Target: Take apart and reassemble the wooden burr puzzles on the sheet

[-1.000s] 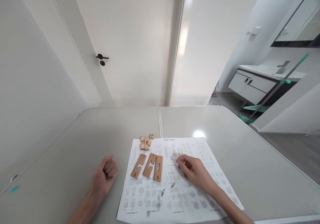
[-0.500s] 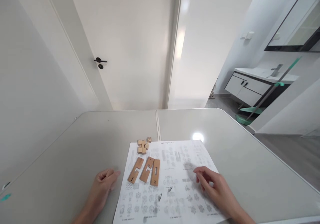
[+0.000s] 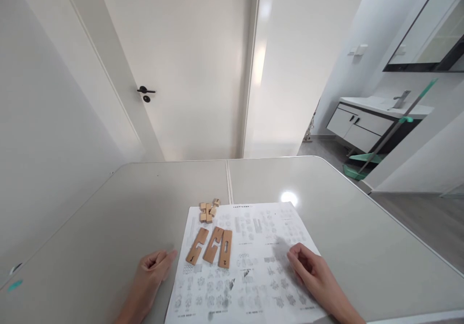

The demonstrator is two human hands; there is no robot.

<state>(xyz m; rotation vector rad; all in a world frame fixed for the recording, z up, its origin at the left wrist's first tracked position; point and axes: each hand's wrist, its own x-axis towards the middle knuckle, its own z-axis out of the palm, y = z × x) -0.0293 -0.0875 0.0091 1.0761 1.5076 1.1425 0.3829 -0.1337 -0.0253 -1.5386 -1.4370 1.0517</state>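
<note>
My left hand rests on the table just left of the printed sheet, fingers curled in and thumb laid against them, with nothing visible in it. Over the sheet's right side lies my right hand, its fingers also curled together and holding nothing that shows. Between the hands, nearer the left one, are three flat wooden puzzle pieces: a notched one, another notched one and a slotted one marked 2. Behind them sits a cluster of small wooden blocks at the sheet's far left corner.
The pale table has a seam down its middle and a bright light reflection. Beyond it stands a white door with a black handle. At the right are a washbasin cabinet, a mirror and a green-tipped broom with a dustpan.
My right hand has shifted slightly right, and its fingers have drawn in closer together. My left hand stays curled in nearly the same place. The wooden pieces have not moved.
</note>
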